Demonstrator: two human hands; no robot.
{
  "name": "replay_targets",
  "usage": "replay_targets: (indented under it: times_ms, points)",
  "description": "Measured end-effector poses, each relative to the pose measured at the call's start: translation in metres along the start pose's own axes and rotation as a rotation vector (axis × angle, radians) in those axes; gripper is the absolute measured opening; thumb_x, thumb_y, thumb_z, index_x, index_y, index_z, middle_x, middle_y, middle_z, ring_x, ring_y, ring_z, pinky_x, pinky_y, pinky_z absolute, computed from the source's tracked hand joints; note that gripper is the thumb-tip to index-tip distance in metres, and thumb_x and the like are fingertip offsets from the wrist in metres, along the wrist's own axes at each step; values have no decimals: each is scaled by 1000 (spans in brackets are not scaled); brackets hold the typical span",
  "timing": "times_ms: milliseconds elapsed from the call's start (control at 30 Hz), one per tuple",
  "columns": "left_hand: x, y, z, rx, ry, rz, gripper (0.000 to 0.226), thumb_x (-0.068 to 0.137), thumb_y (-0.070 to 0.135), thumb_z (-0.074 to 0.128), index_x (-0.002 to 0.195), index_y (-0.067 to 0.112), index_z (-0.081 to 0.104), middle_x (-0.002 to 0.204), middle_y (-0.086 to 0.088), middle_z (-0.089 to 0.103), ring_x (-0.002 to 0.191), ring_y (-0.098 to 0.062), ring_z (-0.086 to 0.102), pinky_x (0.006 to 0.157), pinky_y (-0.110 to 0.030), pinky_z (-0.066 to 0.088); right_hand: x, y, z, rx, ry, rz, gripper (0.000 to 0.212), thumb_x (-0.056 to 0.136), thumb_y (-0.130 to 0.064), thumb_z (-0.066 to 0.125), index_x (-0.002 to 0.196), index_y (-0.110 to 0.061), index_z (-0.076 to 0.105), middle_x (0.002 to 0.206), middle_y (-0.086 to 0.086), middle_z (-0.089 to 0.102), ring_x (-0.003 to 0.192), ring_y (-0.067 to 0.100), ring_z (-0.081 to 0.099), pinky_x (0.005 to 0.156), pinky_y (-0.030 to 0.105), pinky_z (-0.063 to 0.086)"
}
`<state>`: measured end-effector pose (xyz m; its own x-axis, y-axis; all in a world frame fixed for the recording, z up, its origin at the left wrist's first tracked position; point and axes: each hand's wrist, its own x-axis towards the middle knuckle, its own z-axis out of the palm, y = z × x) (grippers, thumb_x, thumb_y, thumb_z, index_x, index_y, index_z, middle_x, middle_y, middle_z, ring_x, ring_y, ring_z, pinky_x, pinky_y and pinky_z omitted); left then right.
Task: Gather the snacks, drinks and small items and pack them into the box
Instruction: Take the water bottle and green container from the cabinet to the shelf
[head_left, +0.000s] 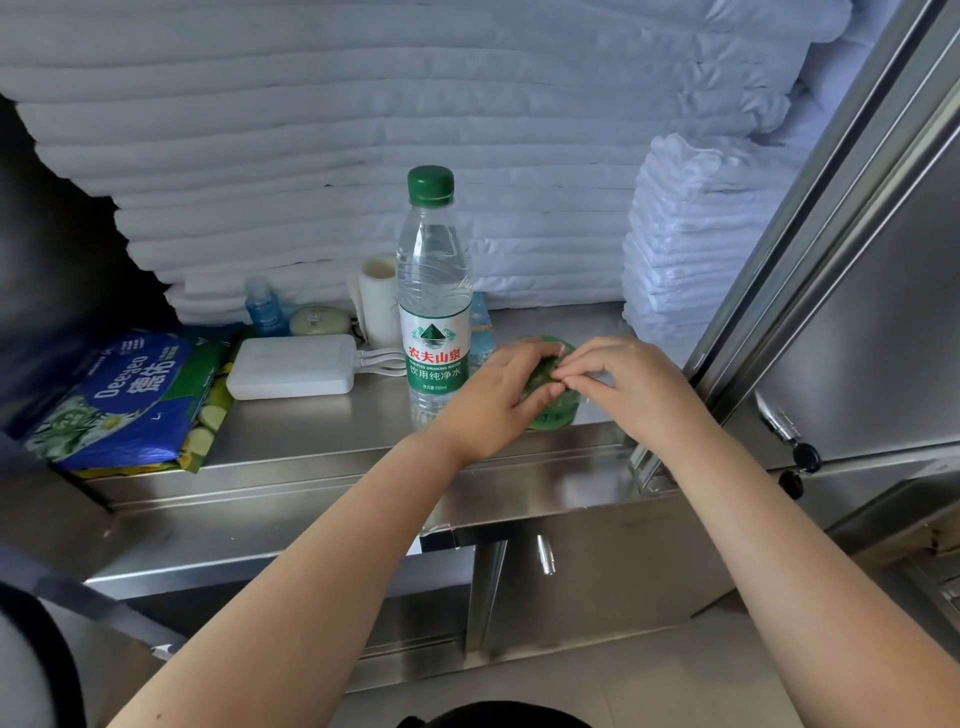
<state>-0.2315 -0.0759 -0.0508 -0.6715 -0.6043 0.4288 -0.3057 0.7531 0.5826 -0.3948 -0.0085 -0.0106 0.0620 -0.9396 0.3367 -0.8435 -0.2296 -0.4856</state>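
Left hand (496, 395) grips the green cup (550, 413) right of centre, right hand (628, 384) pinches at its rim; best lifted level, clear of the water bottle (434, 291).

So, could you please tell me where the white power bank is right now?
In the head view, the white power bank lies flat on the steel shelf, left of the upright water bottle and right of the blue wipes pack.

One water bottle (435, 291), one blue bottle (265, 307), one power bank (291, 366), one blue packet (130, 395) at nine o'clock, one paper roll (379, 304), one green tub (551, 415).
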Motion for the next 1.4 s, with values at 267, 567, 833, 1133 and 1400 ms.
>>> replay_targets:
  times_ms: [267, 567, 833, 1133, 1400]
  points:
    - [4, 3, 5, -187, 26, -165, 37, 96, 11, 43, 133, 15, 43, 131, -2, 49, 124, -11, 35, 101, -18, 24, -14, -1, 22, -217, 326, -138, 10, 76, -4, 74, 81, -12, 69, 83, -1, 59, 86, 15, 50, 77, 12, 34]
    - [11, -3, 13, -271, 89, -158, 47, 96, 0, 31, 141, 14, 31, 126, -3, 55, 122, -17, 43, 105, -30, 30, -42, 1, 41, -312, 291, -150, 30, 84, -11, 69, 113, -7, 67, 114, 3, 64, 105, 20, 59, 96, 25, 43]
    - [4, 8, 21, -180, 255, -135, 46, 98, 9, 39, 144, 10, 29, 148, -4, 34, 137, -10, 27, 112, -22, 21, -4, 1, 29, -225, 289, 53, 13, 83, -11, 69, 95, -12, 74, 94, 0, 69, 91, 21, 62, 79, 26, 45]
    - [-42, -8, 32, 584, -112, -155, 56, 101, 37, 26, 148, 7, 17, 156, -10, 17, 144, -22, 13, 115, -30, 0, 58, 20, 36, -142, 168, 135, 32, 92, 3, 46, 113, -6, 68, 116, 9, 64, 108, 26, 57, 92, 34, 42]
    - [-43, -12, 31, 700, -196, -116, 58, 101, 40, 20, 148, 6, 14, 156, -11, 14, 144, -23, 8, 115, -33, 0, 69, 26, 39, -194, 168, 114, 18, 85, -10, 65, 101, -7, 70, 107, 6, 66, 103, 24, 56, 81, 27, 38]
